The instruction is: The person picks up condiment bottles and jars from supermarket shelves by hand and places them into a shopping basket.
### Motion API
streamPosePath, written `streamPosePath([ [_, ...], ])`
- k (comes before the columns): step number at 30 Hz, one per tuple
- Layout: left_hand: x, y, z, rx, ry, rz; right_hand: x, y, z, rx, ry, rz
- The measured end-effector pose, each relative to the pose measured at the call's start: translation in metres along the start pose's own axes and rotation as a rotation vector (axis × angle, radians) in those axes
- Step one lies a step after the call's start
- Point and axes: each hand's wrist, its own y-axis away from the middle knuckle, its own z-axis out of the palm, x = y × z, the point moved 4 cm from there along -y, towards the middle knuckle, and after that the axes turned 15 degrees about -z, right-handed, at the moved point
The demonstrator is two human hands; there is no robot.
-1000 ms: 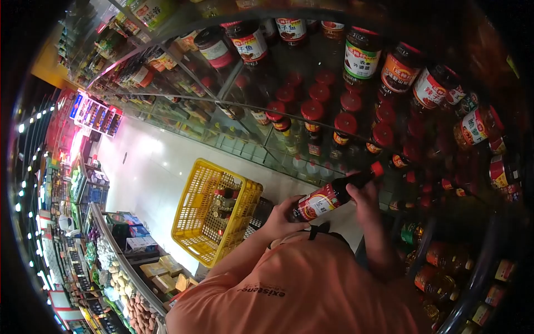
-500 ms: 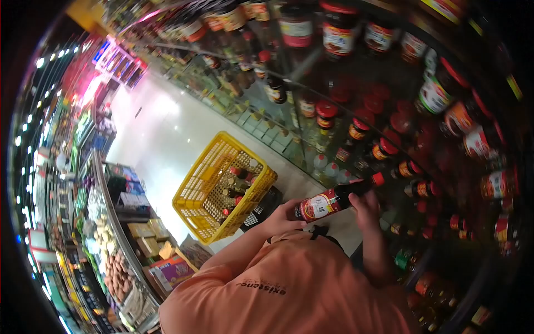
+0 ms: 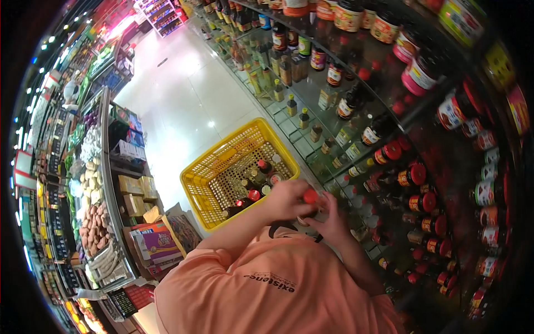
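The bottle (image 3: 310, 196) had tipped from lying across the body to cap-up, its red cap now towards the head and its label out of sight, so it could no longer be read from here. It was in front of the orange shirt (image 3: 278, 284). The left hand (image 3: 286, 200) was curled round its upper part; the right hand (image 3: 335, 224) had its fingers bent close beside it, though how firmly they gripped, I could not tell.

Just past the left hand was the yellow basket (image 3: 285, 146), more fully in view than before, with several bottles (image 3: 254, 195) lying in it. Jars (image 3: 417, 78) and more bottles lined the shelves (image 3: 431, 99) on the right. To the left ran a produce stand (image 3: 104, 139), and beyond the basket the pale floor (image 3: 183, 100) led to a lit display (image 3: 161, 16).
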Motion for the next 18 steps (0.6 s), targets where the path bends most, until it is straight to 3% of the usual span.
streamPosePath([
  [4,-0.089,0.009,-0.084,0.185,0.137,-0.249,0.026,-0.02,0.017,0.01,-0.143,-0.079],
  [6,-0.126,0.019,-0.129,0.354,0.139,-0.346,0.067,-0.011,0.027,0.072,-0.396,0.234],
  [8,-0.167,0.033,-0.16,0.372,0.209,-0.484,0.1,-0.003,0.035,0.034,-0.305,0.33],
  [10,-0.196,0.042,-0.183,0.43,-0.04,-0.59,0.143,0.013,0.048,0.0,-0.208,0.422],
  [11,-0.206,0.045,-0.185,0.432,-0.036,-0.596,0.172,0.027,0.059,-0.042,-0.128,0.451],
  [13,-0.231,0.051,-0.18,0.331,-0.357,-0.705,0.224,0.062,0.084,-0.085,-0.045,0.485],
  [15,-0.279,0.064,-0.162,0.277,-0.406,-0.728,0.269,0.101,0.106,-0.186,0.072,0.532],
  [18,-0.336,0.088,-0.128,0.211,-0.45,-0.822,0.306,0.159,0.124,-0.192,0.003,0.629],
])
